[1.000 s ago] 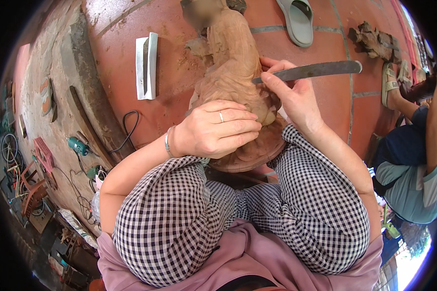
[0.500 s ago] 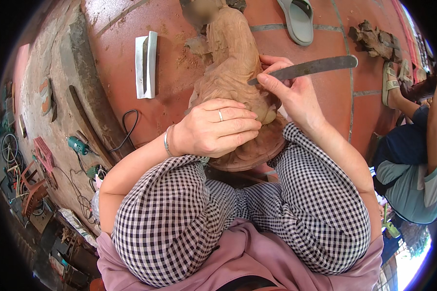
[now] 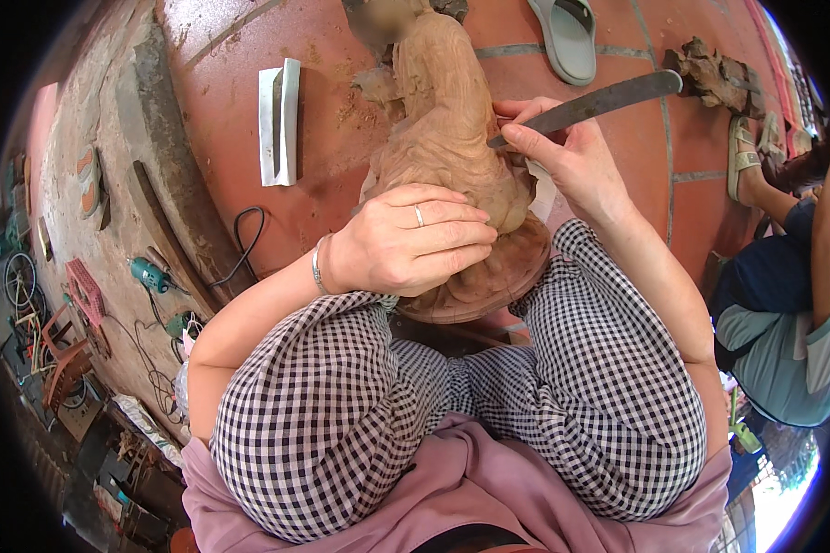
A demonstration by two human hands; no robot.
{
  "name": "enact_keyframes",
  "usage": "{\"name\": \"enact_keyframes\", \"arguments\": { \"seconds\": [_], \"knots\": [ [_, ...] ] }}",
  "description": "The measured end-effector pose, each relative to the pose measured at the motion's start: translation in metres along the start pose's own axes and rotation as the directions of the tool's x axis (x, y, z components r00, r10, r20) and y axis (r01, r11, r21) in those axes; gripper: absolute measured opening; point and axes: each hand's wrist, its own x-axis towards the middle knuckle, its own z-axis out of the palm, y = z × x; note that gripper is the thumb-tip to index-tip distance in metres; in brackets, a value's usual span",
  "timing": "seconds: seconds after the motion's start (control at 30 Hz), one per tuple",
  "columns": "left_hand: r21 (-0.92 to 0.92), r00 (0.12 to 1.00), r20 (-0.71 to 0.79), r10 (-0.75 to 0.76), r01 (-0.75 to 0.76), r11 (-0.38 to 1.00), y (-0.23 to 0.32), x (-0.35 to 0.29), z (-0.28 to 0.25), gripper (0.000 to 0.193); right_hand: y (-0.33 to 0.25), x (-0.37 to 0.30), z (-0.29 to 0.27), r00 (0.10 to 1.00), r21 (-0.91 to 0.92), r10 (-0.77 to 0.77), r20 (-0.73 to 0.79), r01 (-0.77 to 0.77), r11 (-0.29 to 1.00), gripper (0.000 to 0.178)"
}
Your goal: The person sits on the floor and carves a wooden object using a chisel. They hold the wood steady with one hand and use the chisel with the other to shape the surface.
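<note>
A carved brown wooden statue point(image 3: 443, 101) lies tilted away from me, its round base point(image 3: 475, 300) between my knees. My left hand point(image 3: 415, 238), with a ring on one finger, is laid over the lower part of the carving, its fingers bent around the wood and its thumb hidden. Between the thumb and fingers of my right hand point(image 3: 572, 157) is a long, flat, dark metal blade point(image 3: 609, 100) with a rounded outer end. Its inner end meets the statue's right side or stops just beside it; I cannot tell which.
On the red tiles lie a folded white sheet with a dark strip point(image 3: 278, 123), a grey slipper point(image 3: 565, 41) and a rough wood chunk point(image 3: 715, 74). A green power tool point(image 3: 149, 274) and cords lie left. A person in a blue-green shirt point(image 3: 775, 341) sits at right.
My right hand has shifted to the right, and the blade has come off the statue's front towards its right side. The blade's outer end has swung farther away. My left hand stays put.
</note>
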Motion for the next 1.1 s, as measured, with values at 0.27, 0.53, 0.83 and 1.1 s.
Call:
{"name": "enact_keyframes", "arguments": {
  "seconds": [0.27, 0.53, 0.83, 1.1],
  "knots": [
    [-0.016, 1.0, -0.008, 0.015, -0.015, 1.0, -0.01, 0.005, 0.007, 0.025, 0.008, 0.017, -0.034, 0.999, -0.137, 0.023, 0.038, -0.018, 0.99, 0.022],
    [-0.012, 0.998, 0.026, 0.055, -0.055, 0.998, -0.008, -0.008, -0.007, 0.017, -0.029, 0.013, -0.031, 0.924, -0.269, -0.183, 0.335, 0.28, 0.922, 0.008],
    [0.041, 0.998, -0.032, -0.056, 0.058, 0.998, -0.002, -0.035, -0.017, 0.018, -0.069, 0.064, 0.013, 0.401, -0.184, -0.351, 0.846, 0.838, 0.514, 0.016],
    [0.13, 0.997, -0.006, 0.075, -0.073, 0.989, 0.002, -0.032, -0.013, 0.015, -0.098, 0.088, 0.046, 0.366, -0.341, -0.001, 0.93, 0.866, 0.366, 0.011]
  ]
}}
